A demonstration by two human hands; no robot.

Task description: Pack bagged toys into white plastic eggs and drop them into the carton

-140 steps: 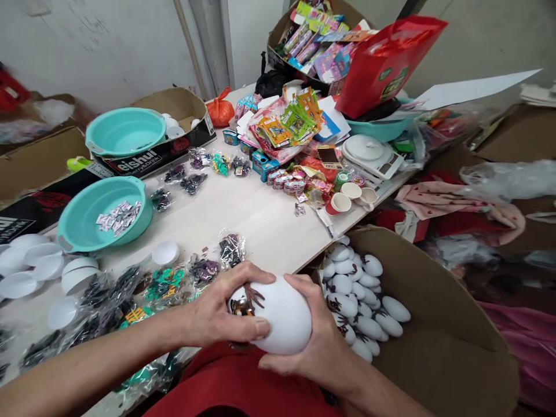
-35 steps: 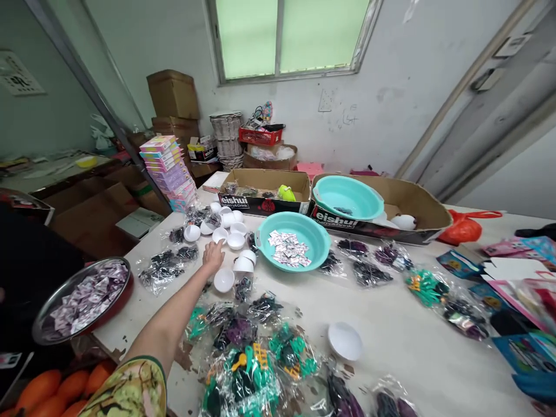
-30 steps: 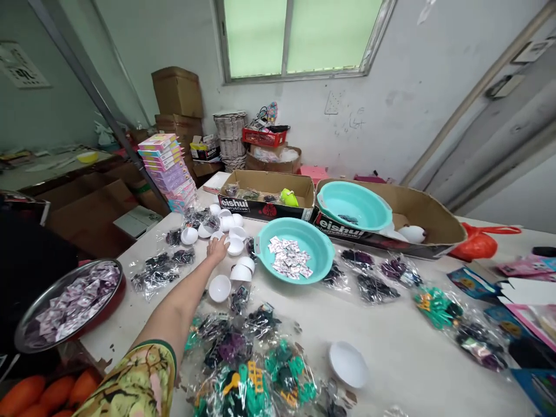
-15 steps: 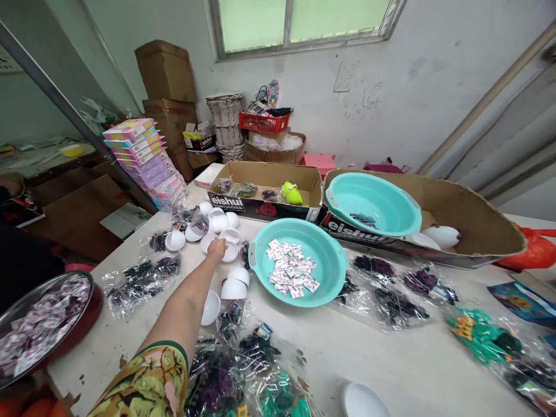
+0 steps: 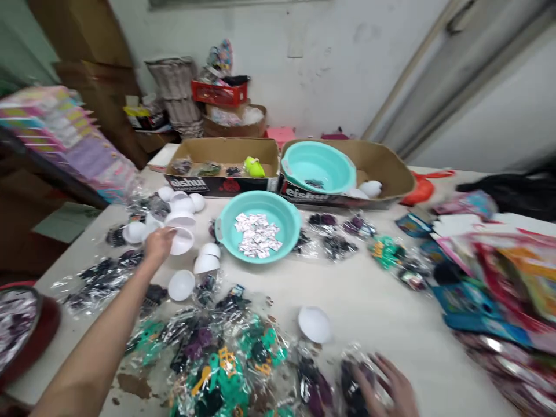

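Observation:
My left hand (image 5: 158, 248) pinches the rim of a white plastic half-shell (image 5: 182, 242), lifted slightly among other white half-shells (image 5: 181, 219) on the table's left side. More white half-shells, one single (image 5: 181, 285) and a nested pair (image 5: 207, 259), lie close by. At the bottom right, my right hand (image 5: 388, 388), a little blurred, has its fingers spread beside and partly over a clear bag of dark parts (image 5: 356, 376); whether it touches the bag I cannot tell. Left of it lies another bag of dark purple parts (image 5: 313, 382), with one white half-shell (image 5: 314, 324) above.
A turquoise basin (image 5: 260, 255) holds small white packets. Behind it, a second basin (image 5: 319, 168) rests in a cardboard box (image 5: 386, 168). Bags of green and black parts (image 5: 217, 382) crowd the front. Colourful packaging (image 5: 499, 278) lies right; a red bowl of packets (image 5: 46, 330) stands left.
My view has turned right and down. My left hand has drawn back a little with a half-shell in its fingers. My right hand has come into view at the bottom right.

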